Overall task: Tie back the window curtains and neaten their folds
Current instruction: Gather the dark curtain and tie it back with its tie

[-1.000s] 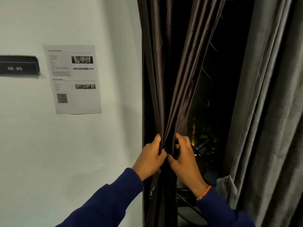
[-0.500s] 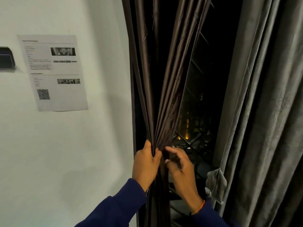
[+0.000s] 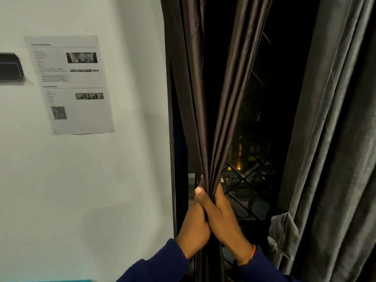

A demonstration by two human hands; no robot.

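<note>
Single head view faces forward, close to the curtain [image 3: 215,119] beside the wall [image 3: 101,180].

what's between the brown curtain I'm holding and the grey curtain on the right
In the head view, the dark window pane with its diagonal metal grille shows between the brown curtain and the grey curtain.

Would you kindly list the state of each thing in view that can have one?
brown curtain: gathered into a tight bunch of folds, not yet tied
left hand: grips the bunch from the left
right hand: grips the bunch from the right
grey curtain: hanging loose in folds
window: uncovered between the curtains, dark outside
printed sheet: flat on the wall
</note>
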